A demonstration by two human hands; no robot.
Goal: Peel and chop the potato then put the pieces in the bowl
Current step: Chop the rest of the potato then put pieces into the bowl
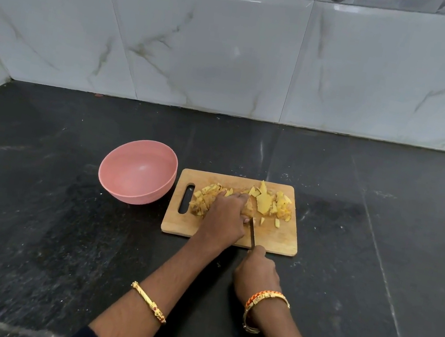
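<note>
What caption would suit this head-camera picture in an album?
Left hand steadies potato pieces on the cutting board while right hand slices with a knife; pink bowl empty.

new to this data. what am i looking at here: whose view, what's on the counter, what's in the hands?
There is no robot here: a person works with bare hands, and the one picture comes from a camera worn on their head, looking forward and down. On the dark counter lie a wooden cutting board and, to its left, a pink bowl, which looks empty. Potato pieces are scattered on the board. The left hand presses down on the potato, mostly hiding it. The right hand grips a knife whose blade runs beside the left hand's fingertips. Nothing has gone into the bowl yet.
</note>
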